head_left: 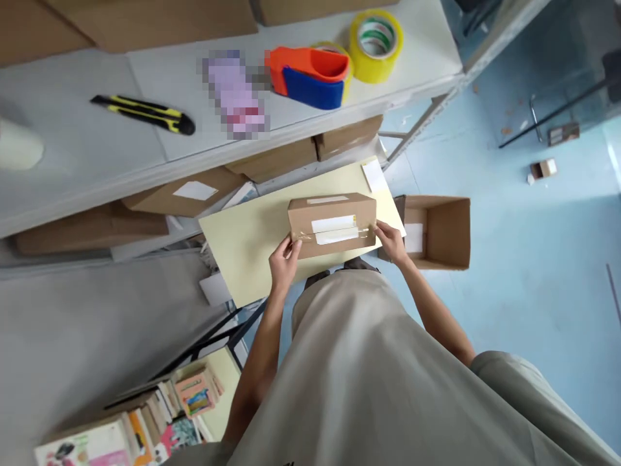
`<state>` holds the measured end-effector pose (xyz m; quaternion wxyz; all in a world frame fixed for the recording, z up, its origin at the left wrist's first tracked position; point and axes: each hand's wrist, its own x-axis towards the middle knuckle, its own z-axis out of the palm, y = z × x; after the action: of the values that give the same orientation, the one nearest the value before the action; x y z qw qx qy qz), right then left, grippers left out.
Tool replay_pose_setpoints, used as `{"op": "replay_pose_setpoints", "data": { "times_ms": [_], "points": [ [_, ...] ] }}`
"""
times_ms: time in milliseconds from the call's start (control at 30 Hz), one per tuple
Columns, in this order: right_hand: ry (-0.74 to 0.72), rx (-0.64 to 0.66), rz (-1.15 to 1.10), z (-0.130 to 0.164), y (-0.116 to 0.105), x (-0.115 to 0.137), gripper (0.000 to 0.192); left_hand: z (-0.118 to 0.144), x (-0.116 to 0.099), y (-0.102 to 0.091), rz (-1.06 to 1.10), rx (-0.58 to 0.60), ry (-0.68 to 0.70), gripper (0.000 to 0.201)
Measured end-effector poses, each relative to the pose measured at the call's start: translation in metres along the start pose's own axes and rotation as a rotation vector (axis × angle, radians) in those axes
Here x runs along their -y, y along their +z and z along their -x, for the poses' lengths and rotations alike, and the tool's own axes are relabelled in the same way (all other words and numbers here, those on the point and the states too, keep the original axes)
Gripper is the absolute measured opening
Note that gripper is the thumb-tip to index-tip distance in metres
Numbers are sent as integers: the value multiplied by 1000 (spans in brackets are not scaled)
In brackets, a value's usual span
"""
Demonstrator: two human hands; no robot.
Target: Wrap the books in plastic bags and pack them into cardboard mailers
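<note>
Holding a sealed cardboard box (332,223) by its two short ends, the person keeps it steady on the pale yellow table (242,243). The left hand (284,259) closes its grip on the box's left end, fingers (291,244) curled up at the near corner, while the right hand (391,239) clamps the right end with its fingertips by the tape line. A grip at both ends likely keeps the box from turning or sliding as it rests flat.

Across the box's near face runs clear tape over two white labels (334,230), and a further white strip (327,200) sits on the top face. Just right of the box, lower down on the blue floor (533,272), an open empty carton (436,233) lies on its side. A white slip (374,175) lies on the table behind the box's right end.

Beyond the box, a grey shelf (145,84) carries the packing tools: an orange and blue tape dispenser (310,76), a yellow tape roll (376,44) and a yellow and black utility knife (145,114). Under that shelf, flat brown parcels (272,162) are stacked. Left of the box and nearer the person, books (184,401) stand in a row.
</note>
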<state>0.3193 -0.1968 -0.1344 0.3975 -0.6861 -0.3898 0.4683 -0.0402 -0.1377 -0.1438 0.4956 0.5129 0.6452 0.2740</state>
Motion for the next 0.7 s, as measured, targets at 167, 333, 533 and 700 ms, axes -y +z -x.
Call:
{"op": "replay_pose_setpoints", "data": {
  "times_ms": [167, 333, 533, 700],
  "points": [
    [133, -109, -13, 53, 30, -13, 88, -3, 0, -3, -59, 56, -82, 44],
    [178, -244, -155, 105, 40, -24, 90, -4, -18, 11, -115, 188, -6, 52],
    [195, -570, -369, 148, -36, -49, 78, 13, -94, 97, -165, 351, 205, 57],
    [252, -830, -388, 153, -146, -98, 61, 40, -138, 214, -210, 470, 342, 63]
  ]
}}
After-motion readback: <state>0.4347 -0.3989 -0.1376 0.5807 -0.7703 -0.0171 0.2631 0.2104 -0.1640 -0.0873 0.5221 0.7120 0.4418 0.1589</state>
